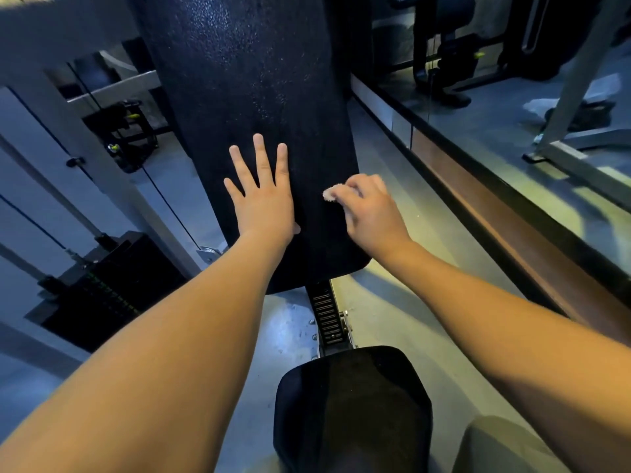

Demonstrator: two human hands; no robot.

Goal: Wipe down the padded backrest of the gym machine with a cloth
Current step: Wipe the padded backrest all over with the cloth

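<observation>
A person is leaning in over the tall black padded backrest [259, 80] of a gym machine, both bare forearms stretching forward. The left hand [264, 203] is lying flat on the lower part of the pad, its fingers straight and spread. Its palm is pressing on the pebbled vinyl, and it is holding nothing.

Just beside it to the right, and not touching it, the right hand [370, 213] is curling its fingers round a small pale fluffy cloth [330, 193]. The cloth is bunched, so only a tuft is poking out past the knuckles. That tuft is touching the backrest near its lower right edge.

Below the backrest, a notched metal adjustment rail [327, 315] is running down to a black padded seat [351, 404] in the foreground. To the left, a black weight stack [102, 288] is sitting inside the machine's grey frame, with a thin dark cable [164, 196] rising at a slant. Along the right, a wall mirror [512, 107] above a brown ledge is reflecting other dark machines.
</observation>
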